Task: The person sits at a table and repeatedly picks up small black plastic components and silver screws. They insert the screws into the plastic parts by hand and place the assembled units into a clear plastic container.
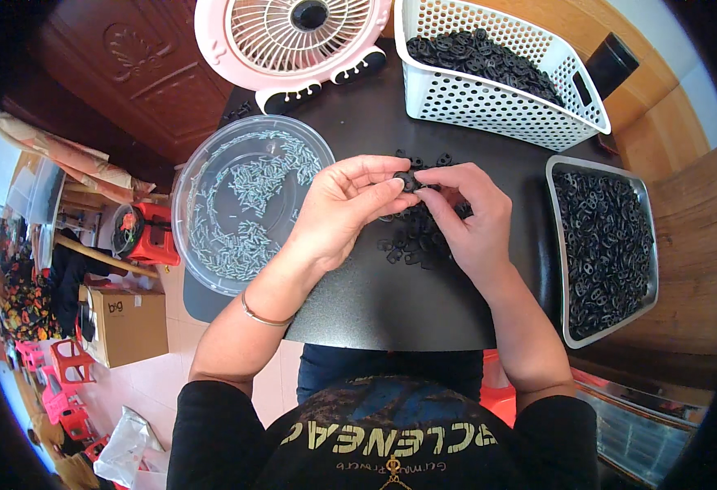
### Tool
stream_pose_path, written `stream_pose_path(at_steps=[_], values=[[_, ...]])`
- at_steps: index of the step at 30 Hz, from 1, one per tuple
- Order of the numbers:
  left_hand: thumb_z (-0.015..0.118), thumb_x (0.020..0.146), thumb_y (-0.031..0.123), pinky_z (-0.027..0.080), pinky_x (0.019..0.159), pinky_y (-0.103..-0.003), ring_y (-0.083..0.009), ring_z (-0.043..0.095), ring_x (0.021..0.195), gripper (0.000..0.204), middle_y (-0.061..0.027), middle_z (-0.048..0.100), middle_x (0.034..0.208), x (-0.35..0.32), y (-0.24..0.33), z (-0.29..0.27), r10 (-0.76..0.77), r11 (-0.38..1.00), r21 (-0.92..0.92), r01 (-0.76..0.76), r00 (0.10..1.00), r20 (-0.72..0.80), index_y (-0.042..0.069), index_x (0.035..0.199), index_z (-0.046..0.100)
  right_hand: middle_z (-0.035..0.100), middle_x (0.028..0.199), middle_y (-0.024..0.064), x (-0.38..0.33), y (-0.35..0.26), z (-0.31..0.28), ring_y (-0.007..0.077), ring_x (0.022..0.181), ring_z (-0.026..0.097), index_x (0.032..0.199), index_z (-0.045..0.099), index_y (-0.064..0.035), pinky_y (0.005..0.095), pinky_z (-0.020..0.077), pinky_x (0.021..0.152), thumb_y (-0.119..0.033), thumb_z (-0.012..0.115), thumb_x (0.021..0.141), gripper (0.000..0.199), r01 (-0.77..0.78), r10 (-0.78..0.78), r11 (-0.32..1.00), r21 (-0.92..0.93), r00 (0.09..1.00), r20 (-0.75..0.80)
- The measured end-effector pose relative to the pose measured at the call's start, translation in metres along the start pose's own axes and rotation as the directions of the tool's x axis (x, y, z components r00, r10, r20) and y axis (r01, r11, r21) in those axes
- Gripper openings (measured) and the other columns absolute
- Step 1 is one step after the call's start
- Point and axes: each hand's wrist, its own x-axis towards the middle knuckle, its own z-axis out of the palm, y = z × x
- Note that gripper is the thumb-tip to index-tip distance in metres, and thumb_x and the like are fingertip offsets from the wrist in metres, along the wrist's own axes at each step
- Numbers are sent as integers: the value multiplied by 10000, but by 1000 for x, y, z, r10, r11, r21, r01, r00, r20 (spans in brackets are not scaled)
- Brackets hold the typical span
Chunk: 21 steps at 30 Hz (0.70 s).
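Left hand [343,200] and right hand [477,214], angled inward | both pinching black part [409,180], right of tub [179,219] | long axis (finger-covered) unclear

Left forearm [281,282] slants up and rightward; right forearm [526,327] slants up and leftward. Both elbows bent. Hands meet in front of the torso, fingertips close together. Left hand [350,194]: thumb [381,196] extended rightward, pinching against the fingers. Right hand [474,208]: back largely visible, thumb and index finger pinched, pointing leftward; remaining fingers curled, partly hidden.
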Motion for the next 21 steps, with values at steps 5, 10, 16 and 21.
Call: stream_pose_path(at_steps=[5,10,16,21], values=[[523,831,16,510,772,-270,-179,606,834,203,-87,592,897,2,-1,-2,17,999,-33,-16,1000,21,-43,1024,538,607,799,59,-3,4,1,93,660,594,855,606,-20,208,486,583,9,630,731,130,-176,190,946,271,981,-26],[522,832,17,496,797,-263,-171,598,852,205,-97,595,924,0,0,2,33,999,5,-33,999,-2,-38,1028,543,605,807,63,-2,0,-2,105,695,600,890,605,8,208,494,635,24,593,762,130,-244,241,894,377,969,55],[534,819,-1,494,797,-258,-161,599,848,223,-108,600,930,2,-4,-3,109,992,55,-111,993,42,-27,1040,520,611,829,64,-2,2,0,105,732,603,910,602,13,206,496,649,12,578,780,133,-293,283,856,425,955,89],[551,808,1,505,786,-271,-161,605,826,198,-103,608,891,4,-7,-5,134,990,40,-136,990,54,-14,1001,508,613,828,61,-3,3,0,95,733,599,921,597,8,207,493,653,11,591,771,150,-302,293,842,447,952,91]])
